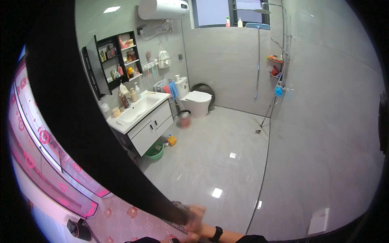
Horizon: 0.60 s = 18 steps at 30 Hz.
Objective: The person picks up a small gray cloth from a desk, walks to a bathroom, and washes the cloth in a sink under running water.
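My right hand (196,217), with a black band at the wrist, is at the bottom centre. Its curled fingers press a grey cloth (181,206) against the lower end of a wide dark upright panel (146,179), which looks like a door edge or frame; the hand is blurred. Just below, my left hand (191,237) shows only in part at the picture's rim, close to the right wrist; its fingers are mostly hidden.
Beyond the panel lies a bathroom with a glossy tiled floor (225,164), a white washbasin cabinet (149,133), a green basin (155,153), a toilet (197,104), a small bin (184,120) and a leaning squeegee (258,60). Pink patterned flooring (127,218) lies at the lower left.
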Each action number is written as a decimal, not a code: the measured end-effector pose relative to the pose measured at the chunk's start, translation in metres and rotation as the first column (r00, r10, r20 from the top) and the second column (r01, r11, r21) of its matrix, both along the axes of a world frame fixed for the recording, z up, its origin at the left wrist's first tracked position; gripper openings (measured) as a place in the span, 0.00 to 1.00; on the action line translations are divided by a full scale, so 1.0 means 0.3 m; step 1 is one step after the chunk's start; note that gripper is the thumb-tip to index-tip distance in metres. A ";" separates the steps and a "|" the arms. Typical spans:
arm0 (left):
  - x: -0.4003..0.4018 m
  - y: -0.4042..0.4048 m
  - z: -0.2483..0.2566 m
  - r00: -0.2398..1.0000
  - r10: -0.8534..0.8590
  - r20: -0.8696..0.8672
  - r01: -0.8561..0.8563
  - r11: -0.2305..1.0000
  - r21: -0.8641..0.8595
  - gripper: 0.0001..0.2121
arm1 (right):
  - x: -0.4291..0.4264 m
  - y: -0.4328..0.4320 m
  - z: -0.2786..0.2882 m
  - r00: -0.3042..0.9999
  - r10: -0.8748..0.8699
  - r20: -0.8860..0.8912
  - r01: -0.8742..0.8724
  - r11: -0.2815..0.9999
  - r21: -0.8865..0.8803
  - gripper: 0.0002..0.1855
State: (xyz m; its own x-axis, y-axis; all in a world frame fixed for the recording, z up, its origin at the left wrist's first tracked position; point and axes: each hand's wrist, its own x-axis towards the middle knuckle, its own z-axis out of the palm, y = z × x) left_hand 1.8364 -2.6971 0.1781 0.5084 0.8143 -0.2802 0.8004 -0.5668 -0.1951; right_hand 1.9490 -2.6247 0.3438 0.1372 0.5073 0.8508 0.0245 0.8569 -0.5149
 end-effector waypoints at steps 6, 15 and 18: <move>0.013 0.051 -0.047 0.997 0.061 0.044 -0.061 0.998 0.007 0.14 | -0.104 0.049 -0.032 0.996 0.024 -0.082 -0.026 1.000 -0.016 0.12; 0.000 0.187 -0.101 0.952 0.171 0.252 -0.180 0.984 0.013 0.15 | -0.225 0.103 0.053 0.998 -0.065 -0.026 0.064 0.997 -0.036 0.13; -0.056 0.204 -0.120 0.911 0.245 0.332 -0.253 0.967 -0.020 0.15 | -0.290 0.140 0.054 0.999 0.031 -0.014 -0.031 1.000 0.006 0.13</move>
State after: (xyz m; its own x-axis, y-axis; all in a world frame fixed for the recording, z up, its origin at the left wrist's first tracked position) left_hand 1.8196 -2.6360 0.1420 0.3480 0.9308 -0.1118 0.9362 -0.3389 0.0931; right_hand 1.8621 -2.5826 0.3599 0.1333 0.5065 0.8519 -0.0092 0.8601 -0.5100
